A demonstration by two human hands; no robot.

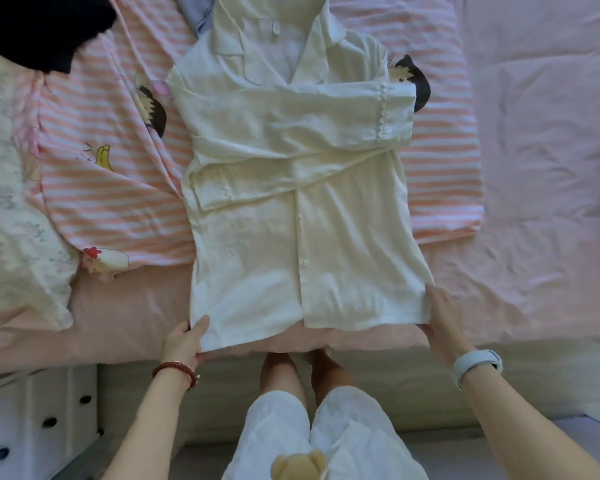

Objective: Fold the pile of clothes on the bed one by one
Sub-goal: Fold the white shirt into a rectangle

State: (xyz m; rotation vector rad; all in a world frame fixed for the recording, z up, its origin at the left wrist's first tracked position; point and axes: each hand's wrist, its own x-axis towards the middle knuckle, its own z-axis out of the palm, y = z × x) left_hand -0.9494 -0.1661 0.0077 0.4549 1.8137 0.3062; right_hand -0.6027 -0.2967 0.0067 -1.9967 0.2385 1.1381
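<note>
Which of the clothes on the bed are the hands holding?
The cream button-up shirt in the middle. The left hand and right hand pinch its bottom corners; the striped, floral and black ones lie untouched.

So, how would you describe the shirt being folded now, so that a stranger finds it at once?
Start at the pink bed and look to the middle of its near edge. The cream shirt lies there face up, over a pink striped garment, each lower corner held by the left hand and right hand. Only it is plain, collared, with both sleeves crossed over its chest.
</note>
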